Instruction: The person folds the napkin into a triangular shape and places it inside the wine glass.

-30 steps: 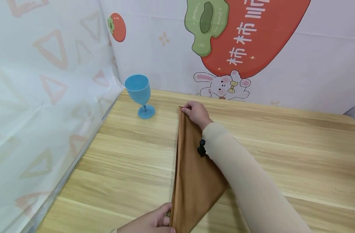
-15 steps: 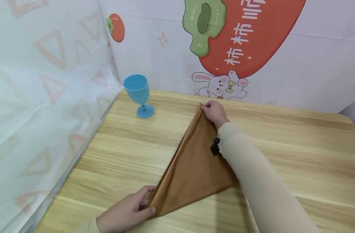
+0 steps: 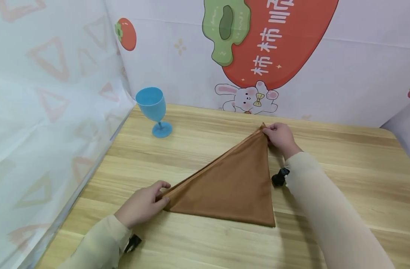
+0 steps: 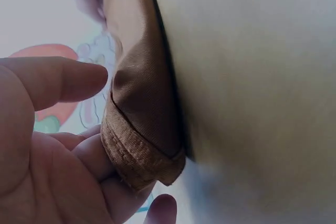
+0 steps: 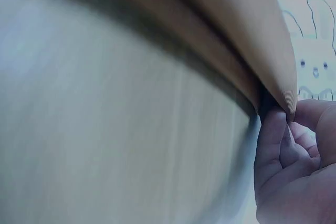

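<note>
Brown cloth (image 3: 225,183) on bench (image 3: 191,243).
Your right hand (image 3: 281,137) pinches one corner; your left hand (image 3: 142,203) touches another, fingers (image 3: 160,185) loosely parted.

This was a screened-off corner, set up like a booth; whether in a home or a studio could not be told. A wood-grain desk (image 3: 205,243) stood before a far sheet (image 3: 353,71) printed with a big red fruit (image 3: 292,48) and a rabbit (image 3: 242,98), while a pale sheet (image 3: 16,138) with triangle outlines hung along the left.
</note>
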The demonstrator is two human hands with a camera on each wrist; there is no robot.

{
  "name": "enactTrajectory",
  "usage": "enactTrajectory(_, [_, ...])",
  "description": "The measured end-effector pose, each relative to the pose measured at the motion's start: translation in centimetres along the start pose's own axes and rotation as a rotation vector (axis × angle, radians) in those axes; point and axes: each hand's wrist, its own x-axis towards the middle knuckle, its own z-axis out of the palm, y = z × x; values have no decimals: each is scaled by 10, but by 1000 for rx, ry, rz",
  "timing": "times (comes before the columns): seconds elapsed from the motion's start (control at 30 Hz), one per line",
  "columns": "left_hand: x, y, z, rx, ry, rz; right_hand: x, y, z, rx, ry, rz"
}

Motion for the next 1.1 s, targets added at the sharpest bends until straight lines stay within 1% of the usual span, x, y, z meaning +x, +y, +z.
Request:
enactTrajectory(0.03, [5, 0, -2, 27, 13, -2, -2, 4, -4, 27, 1, 18])
enactTrajectory(0.1, [16, 0, -6, 94, 38, 14, -6, 11, -11, 72, 7, 41])
enactTrajectory(0.17, [26, -1, -8, 169, 67, 49, -11, 19, -16, 117, 21, 61])
enactTrajectory(0.27, [42, -2, -9, 289, 133, 96, -18, 30, -25, 161, 41, 94])
enactTrajectory(0.3, [48, -1, -9, 315, 150, 99, -21, 34, -28, 177, 44, 106])
enactTrajectory(0.4, [65, 0, -11, 379, 204, 94, -30, 45, -36, 214, 44, 135])
enactTrajectory(0.5, [86, 3, -14, 415, 221, 92, -39, 55, -44, 262, 50, 158])
enactTrajectory(0.57, [100, 5, -15, 433, 230, 104, -45, 61, -48, 285, 58, 178])
enactTrajectory(0.63, [114, 9, -17, 433, 227, 120, -51, 68, -53, 300, 66, 203])
enactTrajectory(0.7, [127, 11, -18, 414, 218, 146, -57, 74, -58, 307, 67, 224])
enactTrajectory(0.77, [139, 14, -21, 353, 196, 180, -63, 80, -63, 310, 67, 229])
enactTrajectory(0.83, [149, 16, -23, 287, 194, 218, -69, 85, -67, 317, 68, 231])
enactTrajectory(0.9, [156, 18, -26, 217, 232, 256, -75, 89, -71, 330, 66, 230])
enactTrajectory(0.97, [161, 21, -27, 177, 301, 295, -81, 93, -74, 350, 61, 225])
enactTrajectory(1.03, [164, 25, -27, 180, 360, 326, -87, 97, -77, 369, 56, 216])
enactTrajectory(1.07, [165, 27, -26, 195, 370, 343, -89, 99, -79, 375, 57, 209])
enactTrajectory(1.1, [166, 30, -24, 220, 362, 352, -91, 100, -81, 384, 60, 203])
